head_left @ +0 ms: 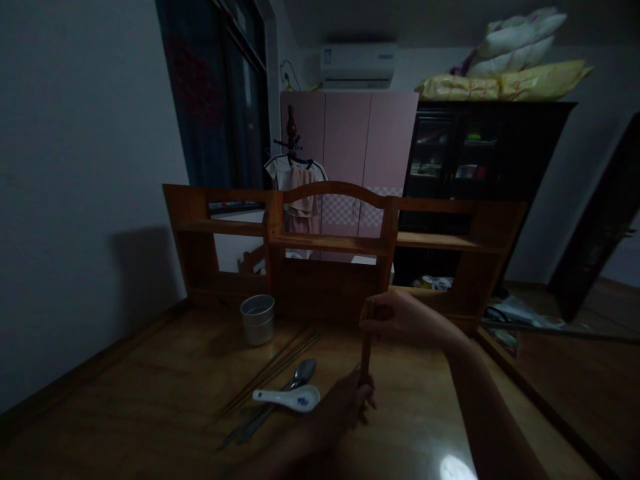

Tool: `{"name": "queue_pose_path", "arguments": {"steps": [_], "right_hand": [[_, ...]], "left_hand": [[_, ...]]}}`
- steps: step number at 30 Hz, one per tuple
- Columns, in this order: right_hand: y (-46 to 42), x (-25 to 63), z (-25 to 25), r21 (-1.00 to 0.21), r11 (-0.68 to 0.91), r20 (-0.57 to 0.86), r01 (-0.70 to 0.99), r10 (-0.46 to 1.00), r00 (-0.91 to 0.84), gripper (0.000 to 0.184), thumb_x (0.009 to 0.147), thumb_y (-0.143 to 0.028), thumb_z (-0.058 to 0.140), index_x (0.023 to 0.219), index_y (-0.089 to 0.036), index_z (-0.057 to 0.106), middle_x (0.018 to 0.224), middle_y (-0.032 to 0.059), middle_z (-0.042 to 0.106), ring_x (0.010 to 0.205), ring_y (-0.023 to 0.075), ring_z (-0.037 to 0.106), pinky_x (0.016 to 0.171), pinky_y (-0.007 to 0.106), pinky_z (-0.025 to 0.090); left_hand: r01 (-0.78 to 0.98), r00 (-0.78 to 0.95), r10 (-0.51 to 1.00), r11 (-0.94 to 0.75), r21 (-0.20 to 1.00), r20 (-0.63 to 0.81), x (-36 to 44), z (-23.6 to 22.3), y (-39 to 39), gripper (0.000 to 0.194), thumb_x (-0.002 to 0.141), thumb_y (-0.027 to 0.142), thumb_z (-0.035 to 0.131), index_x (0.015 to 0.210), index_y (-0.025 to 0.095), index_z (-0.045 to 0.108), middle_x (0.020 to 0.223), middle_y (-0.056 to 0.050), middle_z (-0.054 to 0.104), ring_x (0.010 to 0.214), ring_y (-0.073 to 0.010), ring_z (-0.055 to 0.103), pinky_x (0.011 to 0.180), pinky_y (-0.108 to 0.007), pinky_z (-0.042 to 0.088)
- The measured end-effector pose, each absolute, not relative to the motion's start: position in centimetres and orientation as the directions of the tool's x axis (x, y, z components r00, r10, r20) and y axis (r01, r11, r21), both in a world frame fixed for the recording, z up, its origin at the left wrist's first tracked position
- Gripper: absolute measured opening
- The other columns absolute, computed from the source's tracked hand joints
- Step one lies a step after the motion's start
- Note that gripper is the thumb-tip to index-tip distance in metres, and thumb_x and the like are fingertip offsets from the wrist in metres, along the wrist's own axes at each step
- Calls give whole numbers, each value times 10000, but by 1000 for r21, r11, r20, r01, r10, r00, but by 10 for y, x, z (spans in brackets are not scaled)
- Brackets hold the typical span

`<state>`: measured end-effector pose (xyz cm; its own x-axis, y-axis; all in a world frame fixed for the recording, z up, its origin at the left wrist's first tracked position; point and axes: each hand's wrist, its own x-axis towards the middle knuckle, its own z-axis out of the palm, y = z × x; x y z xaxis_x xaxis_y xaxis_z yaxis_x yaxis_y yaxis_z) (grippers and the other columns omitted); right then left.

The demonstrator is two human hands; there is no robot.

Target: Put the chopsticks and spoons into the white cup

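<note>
Both my hands are on an upright bundle of brown chopsticks [367, 350] above the wooden table. My right hand [397, 319] pinches the top end, while my left hand [347, 403] is closed round the lower part. How many chopsticks there are I cannot tell. To the left of my left hand lies a white ceramic spoon [287, 398] with a blue mark in its bowl. It rests across metal spoons [304, 371], whose handles point toward me. Beside these, several thin sticks [273, 373] lie slantwise. A metal cup [258, 321] stands upright behind them.
A wooden shelf unit [330, 244] rises along the table's far edge. The table [165, 400] meets a white wall on the left and has a raised edge on the right. Beyond it stand a pink wardrobe [347, 133] and a dark cabinet [493, 150].
</note>
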<state>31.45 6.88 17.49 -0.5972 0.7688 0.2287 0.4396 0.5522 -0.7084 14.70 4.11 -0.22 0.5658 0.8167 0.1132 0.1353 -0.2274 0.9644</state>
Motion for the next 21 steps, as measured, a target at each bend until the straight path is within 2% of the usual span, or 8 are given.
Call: {"name": "queue_pose_path", "arguments": {"steps": [2, 4, 6, 9, 12, 16, 18, 21], "right_hand": [[67, 315, 175, -705, 559, 231, 435, 762, -605, 122, 828, -269, 637, 811, -174, 711, 683, 30, 709, 619, 175, 658, 503, 225, 455], [65, 316, 176, -707, 562, 231, 429, 757, -611, 110, 818, -264, 646, 822, -174, 710, 682, 27, 703, 622, 173, 652, 515, 229, 457], [64, 318, 176, -711, 561, 231, 424, 755, -613, 112, 813, -273, 656, 827, -174, 706, 686, 24, 696, 628, 169, 641, 528, 231, 454], [68, 316, 172, -726, 562, 243, 397, 750, -616, 143, 807, -306, 677, 830, -169, 710, 740, 22, 696, 679, 168, 629, 569, 234, 450], [86, 306, 155, -796, 488, 204, 358, 773, -600, 190, 782, -351, 718, 815, -164, 720, 756, 0, 687, 677, 139, 603, 576, 212, 422], [125, 280, 111, -869, 339, 116, 361, 848, -517, 234, 760, -346, 754, 704, -132, 677, 613, -30, 625, 568, 100, 556, 500, 188, 382], [143, 267, 86, -896, 256, 69, 363, 888, -455, 241, 821, -314, 705, 689, -123, 642, 575, -35, 606, 527, 94, 559, 498, 191, 406], [158, 253, 51, -929, 109, -37, 354, 923, -382, 255, 932, -308, 585, 760, -121, 609, 608, -46, 592, 510, 84, 567, 530, 215, 479]], "left_hand": [[124, 536, 808, -362, 924, 244, 141, 10, 44, 248, 934, 372, 453, 1127, 230, 515, 1087, -63, 612, 893, -172, 616, 716, -275, 509], [143, 359, 809, -540, 829, 465, 126, 31, 52, 392, 905, 385, 544, 1264, 258, 452, 1302, -69, 513, 1215, -210, 479, 1027, -346, 394], [214, 9, 778, -616, 758, 629, 101, 56, 67, 430, 925, 382, 518, 1320, 265, 396, 1379, -68, 449, 1314, -210, 386, 1121, -366, 286], [420, -381, 557, -607, 675, 738, 46, 77, 99, 593, 884, 399, 589, 1381, 247, 304, 1435, -96, 381, 1355, -233, 338, 1146, -391, 244], [514, -503, 500, -482, 709, 705, -12, 66, 134, 856, 738, 459, 736, 1407, 225, 256, 1473, -121, 314, 1368, -263, 313, 1151, -420, 241], [399, -521, 735, -240, 885, 434, -58, 23, 165, 1210, 513, 456, 869, 1440, 153, 151, 1452, -206, 327, 1345, -336, 357, 1114, -492, 295], [358, -501, 785, -194, 914, 363, -65, 7, 171, 1243, 463, 423, 894, 1421, 103, 169, 1407, -246, 384, 1307, -358, 413, 1080, -511, 344], [314, -473, 819, -187, 931, 324, -63, -2, 174, 1066, 481, 368, 896, 1337, 121, 311, 1340, -210, 484, 1244, -321, 498, 1035, -481, 413]]}}
